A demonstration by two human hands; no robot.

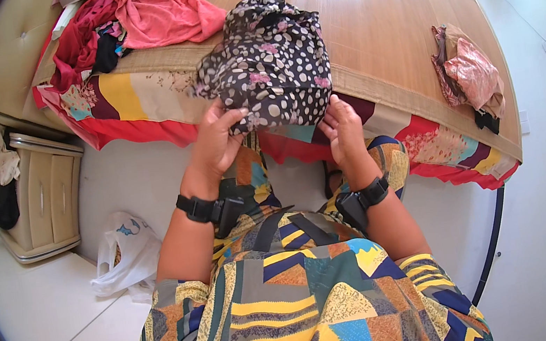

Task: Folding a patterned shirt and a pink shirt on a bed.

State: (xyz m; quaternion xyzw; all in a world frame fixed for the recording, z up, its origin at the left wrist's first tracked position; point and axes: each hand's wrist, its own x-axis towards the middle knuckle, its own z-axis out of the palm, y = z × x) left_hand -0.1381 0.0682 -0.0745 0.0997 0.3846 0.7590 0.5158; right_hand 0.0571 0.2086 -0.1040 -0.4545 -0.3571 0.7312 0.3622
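Note:
A black garment (271, 65) with white spots and pink flowers hangs over the near edge of the bed, its far part lying bunched on the mat. My left hand (215, 137) is closed on its near left edge, the thumb lying on top of the cloth. At the near right corner, my right hand (344, 124) pinches the same garment between thumb and fingers. The left side of the cloth is slightly blurred. Which kind of garment it is, I cannot tell. Each wrist wears a black strapped device.
Red and pink clothes (164, 10) are heaped at the far left of the bed's wooden mat (378, 21). Shiny pink folded clothing (474, 73) lies on the right. A beige bedside cabinet (43, 194) and a white plastic bag (126, 252) stand on the floor at left.

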